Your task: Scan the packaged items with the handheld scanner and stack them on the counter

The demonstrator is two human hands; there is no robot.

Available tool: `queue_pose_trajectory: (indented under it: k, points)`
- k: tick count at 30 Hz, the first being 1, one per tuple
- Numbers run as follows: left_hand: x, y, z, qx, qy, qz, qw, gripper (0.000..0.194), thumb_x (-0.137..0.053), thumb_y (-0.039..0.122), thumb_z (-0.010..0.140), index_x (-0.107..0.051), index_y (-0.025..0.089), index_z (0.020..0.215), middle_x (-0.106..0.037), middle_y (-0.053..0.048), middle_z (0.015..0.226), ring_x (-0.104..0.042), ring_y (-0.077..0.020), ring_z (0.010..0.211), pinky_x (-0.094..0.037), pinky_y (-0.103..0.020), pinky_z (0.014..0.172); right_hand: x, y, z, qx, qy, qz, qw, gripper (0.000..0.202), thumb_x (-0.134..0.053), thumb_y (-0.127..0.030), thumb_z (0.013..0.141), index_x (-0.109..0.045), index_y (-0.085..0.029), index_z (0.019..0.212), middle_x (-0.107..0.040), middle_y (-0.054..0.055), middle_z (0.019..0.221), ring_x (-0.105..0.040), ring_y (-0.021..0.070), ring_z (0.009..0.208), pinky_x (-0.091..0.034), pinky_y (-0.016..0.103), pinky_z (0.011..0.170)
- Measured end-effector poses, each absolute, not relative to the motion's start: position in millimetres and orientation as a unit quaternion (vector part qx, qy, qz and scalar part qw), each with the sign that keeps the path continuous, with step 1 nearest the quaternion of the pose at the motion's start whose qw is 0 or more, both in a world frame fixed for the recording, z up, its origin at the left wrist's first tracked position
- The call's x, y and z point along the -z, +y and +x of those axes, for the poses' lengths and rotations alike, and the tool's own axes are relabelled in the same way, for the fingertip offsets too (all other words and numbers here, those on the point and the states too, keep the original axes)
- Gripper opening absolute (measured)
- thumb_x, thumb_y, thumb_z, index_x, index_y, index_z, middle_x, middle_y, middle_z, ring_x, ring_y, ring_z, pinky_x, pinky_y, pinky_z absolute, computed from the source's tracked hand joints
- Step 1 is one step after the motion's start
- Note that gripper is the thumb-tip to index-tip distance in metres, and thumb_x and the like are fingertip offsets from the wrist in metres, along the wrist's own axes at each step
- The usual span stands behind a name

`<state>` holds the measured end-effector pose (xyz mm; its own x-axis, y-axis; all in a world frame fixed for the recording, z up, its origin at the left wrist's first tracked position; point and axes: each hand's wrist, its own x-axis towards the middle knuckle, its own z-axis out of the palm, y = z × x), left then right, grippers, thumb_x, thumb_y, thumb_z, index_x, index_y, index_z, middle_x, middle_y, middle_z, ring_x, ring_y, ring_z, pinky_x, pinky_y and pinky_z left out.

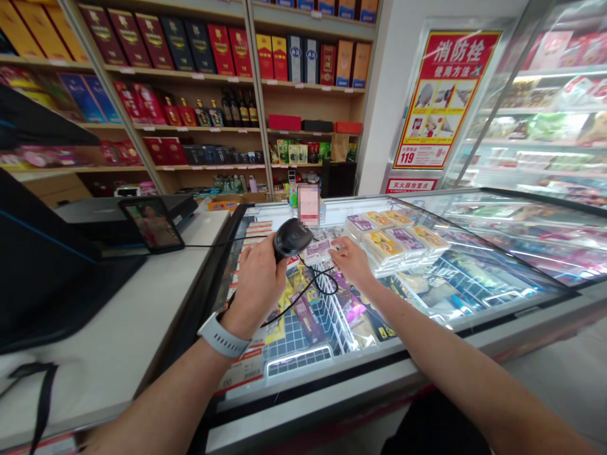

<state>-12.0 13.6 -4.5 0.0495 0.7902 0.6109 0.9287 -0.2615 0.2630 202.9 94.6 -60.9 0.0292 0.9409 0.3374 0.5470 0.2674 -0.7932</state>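
My left hand [253, 287], with a pale watch strap at the wrist, is wrapped round a black barcode scanner [293, 237]. The scanner's head points forward and right over the glass lid of a chest freezer [303, 373]. In front of it, my right hand [353, 262] pinches the right edge of a flat white and purple packet [318, 251]. Just beyond that hand, stacked packs [386, 246] with yellow and purple labels rest on the glass. A black cable [327, 281] loops beneath the scanner. The packet's underside is hidden.
A white counter [190, 265] on the left bears a tablet [150, 224] and a dark monitor. Wire baskets [339, 322] with wrapped goods show through the glass. Behind stand shelves [199, 72] of boxes and bottles, a red poster [443, 95] and a lit display fridge.
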Motion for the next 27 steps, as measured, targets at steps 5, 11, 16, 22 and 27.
queue_pose_trajectory:
  k: [5,11,16,22,27]
  points:
    - [5.4,13.8,-11.0,0.339,-0.603,-0.715,0.1,0.047,-0.048,0.024,0.087,-0.046,0.007,0.131,-0.063,-0.018,0.12,-0.057,-0.0337,0.113,-0.041,-0.048,0.099,57.6,96.5,208.6,-0.246,-0.679,-0.566,0.398,0.064,-0.062,-0.032,0.076,-0.046,-0.018,0.137,-0.059,-0.008,0.051,-0.057,0.0142,0.048,-0.045,0.025,0.054]
    - [4.0,14.6,-11.0,0.334,-0.608,-0.714,0.096,0.045,-0.048,0.023,0.087,-0.047,0.007,0.129,-0.064,-0.019,0.117,-0.059,-0.0334,0.112,-0.041,-0.048,0.099,52.1,92.0,209.7,-0.225,-0.726,-0.539,0.364,0.051,-0.065,-0.025,0.073,-0.058,-0.022,0.123,-0.063,-0.007,0.062,-0.057,0.0106,0.054,-0.043,0.022,0.057]
    - [3.5,15.3,-12.5,0.341,-0.603,-0.715,0.096,0.046,-0.049,0.021,0.086,-0.047,0.007,0.13,-0.065,-0.019,0.116,-0.059,-0.0331,0.112,-0.042,-0.047,0.099,53.9,91.7,207.6,-0.24,-0.706,-0.535,0.397,0.03,-0.063,-0.027,0.074,-0.059,-0.023,0.104,-0.061,-0.007,0.063,-0.058,0.0106,0.052,-0.045,0.021,0.052]
    - [4.3,17.3,-15.5,0.368,-0.593,-0.711,0.087,0.044,-0.05,0.022,0.086,-0.048,0.012,0.128,-0.065,-0.016,0.113,-0.06,-0.0314,0.11,-0.044,-0.046,0.097,56.4,96.8,204.8,-0.355,-0.614,-0.504,0.493,0.018,-0.058,-0.031,0.078,-0.05,-0.023,0.092,-0.055,-0.009,0.055,-0.062,0.0132,0.051,-0.052,0.024,0.049]
    - [3.0,15.3,-14.9,0.372,-0.589,-0.712,0.092,0.045,-0.051,0.021,0.085,-0.047,0.013,0.129,-0.065,-0.016,0.114,-0.06,-0.0317,0.111,-0.043,-0.046,0.098,60.1,103.8,203.1,-0.419,-0.547,-0.46,0.561,0.027,-0.063,-0.035,0.075,-0.044,-0.022,0.088,-0.06,-0.008,0.058,-0.066,0.0135,0.055,-0.058,0.029,0.057]
